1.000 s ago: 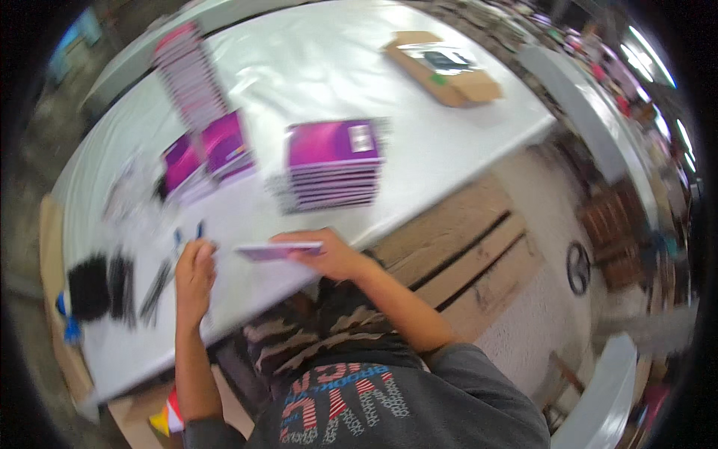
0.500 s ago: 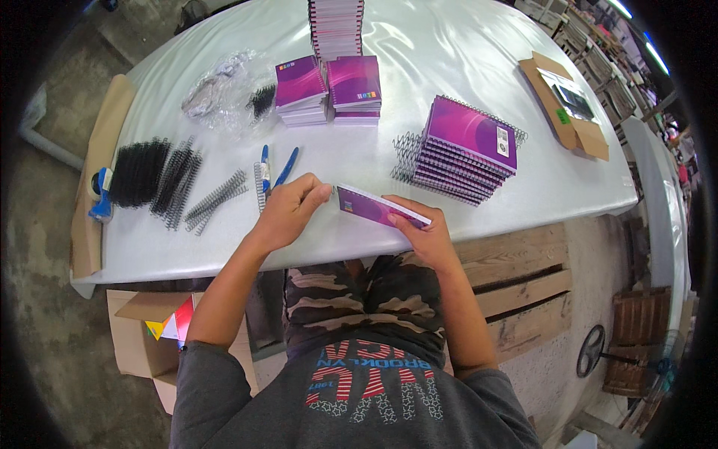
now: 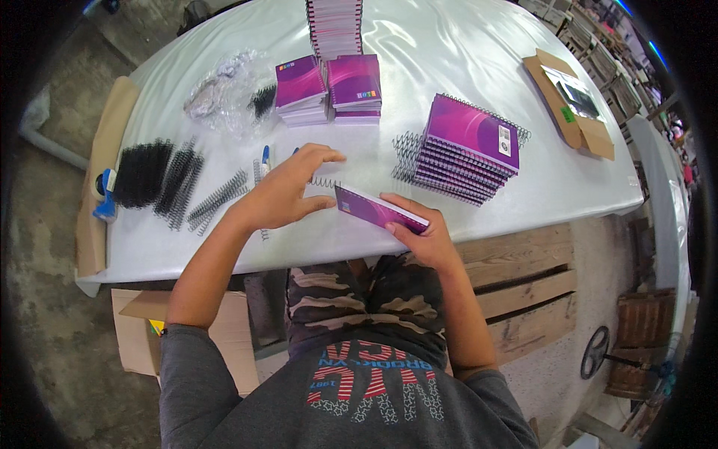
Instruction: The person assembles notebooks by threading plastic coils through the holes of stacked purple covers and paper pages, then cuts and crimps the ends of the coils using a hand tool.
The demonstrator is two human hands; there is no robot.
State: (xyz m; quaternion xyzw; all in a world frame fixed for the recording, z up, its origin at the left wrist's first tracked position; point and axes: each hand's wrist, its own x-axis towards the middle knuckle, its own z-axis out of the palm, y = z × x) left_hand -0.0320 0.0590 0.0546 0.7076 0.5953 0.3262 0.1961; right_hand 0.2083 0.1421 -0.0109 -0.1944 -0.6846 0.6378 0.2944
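My right hand [image 3: 429,233] grips a purple notebook [image 3: 372,208] by its right end, tilted above the table's near edge. A thin wire spiral coil [image 3: 324,182] sticks out from the notebook's upper left corner. Around the coil's free end, my left hand [image 3: 280,188] is open, thumb and fingers apart; whether it touches the coil is hidden. Just behind that hand, a blue-handled tool [image 3: 265,154] shows only in part. A few loose spiral coils [image 3: 218,200] lie to its left, near a dense bunch of black coils [image 3: 142,173].
At right stands a stack of notebooks [image 3: 467,138] with coils protruding. Two purple piles, one here [image 3: 354,81], and a tall stack [image 3: 334,30] are farther back. Crumpled clear plastic [image 3: 224,97], a blue tape dispenser [image 3: 105,196] and a cardboard piece [image 3: 572,112] also lie on the table.
My left hand has opened from a pinch and moved slightly left, now covering most of the blue-handled tool. A length of coil shows beyond the notebook's corner. My right hand keeps its hold.
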